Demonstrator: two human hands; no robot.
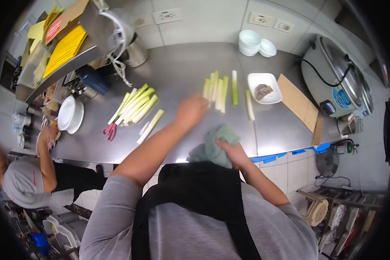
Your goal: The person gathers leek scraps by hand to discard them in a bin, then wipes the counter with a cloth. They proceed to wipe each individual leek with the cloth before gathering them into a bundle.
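Observation:
My left hand (192,112) reaches over the steel counter, its fingertips at the near end of a row of cut leek stalks (216,91). Its fingers are blurred and curl away from view, so whether they grip a stalk cannot be told. Closed around a crumpled green cloth (219,138), my right hand (233,152) rests at the counter's front edge. Two single leek pieces lie right of the row, one upright in view (234,89) and one lower (250,106). To the left sits a larger leek pile (136,104), with red-handled scissors (109,131) and a separate stalk (151,126) beside it.
A white dish (275,99) with a dark clump stands right of the leeks, next to a cardboard strip (300,104). White bowls (249,42) are stacked at the wall. A large rice cooker (333,73) occupies the right. Another person (28,182) works at the left.

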